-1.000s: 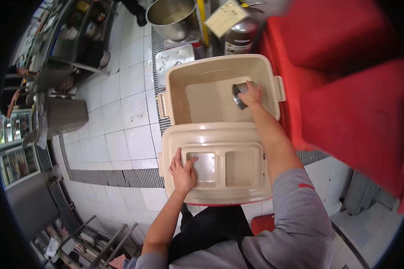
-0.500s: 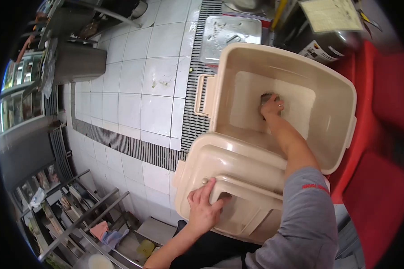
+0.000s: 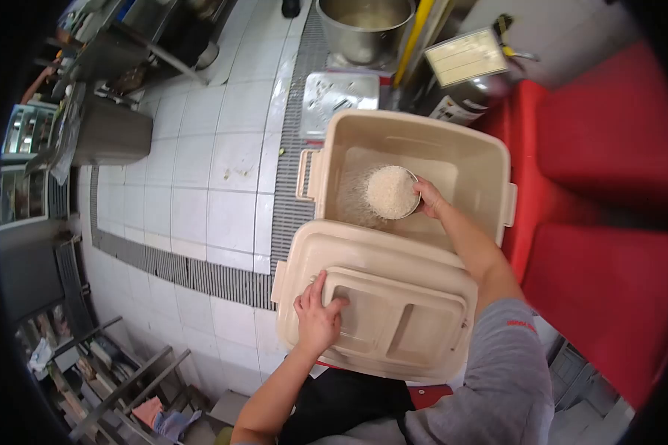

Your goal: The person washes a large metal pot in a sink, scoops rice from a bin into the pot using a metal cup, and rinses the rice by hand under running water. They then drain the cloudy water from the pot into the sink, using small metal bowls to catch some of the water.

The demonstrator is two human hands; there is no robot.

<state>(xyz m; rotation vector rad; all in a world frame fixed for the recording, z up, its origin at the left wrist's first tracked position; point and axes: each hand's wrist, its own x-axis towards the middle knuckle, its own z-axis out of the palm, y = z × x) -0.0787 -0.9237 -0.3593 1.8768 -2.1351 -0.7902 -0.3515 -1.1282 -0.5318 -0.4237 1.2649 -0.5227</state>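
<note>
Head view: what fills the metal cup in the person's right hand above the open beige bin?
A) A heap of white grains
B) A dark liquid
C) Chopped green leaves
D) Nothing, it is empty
A: the metal cup, gripped by the right hand over the beige bin, is piled to the rim with white grains that look like rice.

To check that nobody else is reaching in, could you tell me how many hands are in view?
2. The left hand rests on the beige lid; the right hand holds a cup heaped with rice over the open bin. No others show.
</note>
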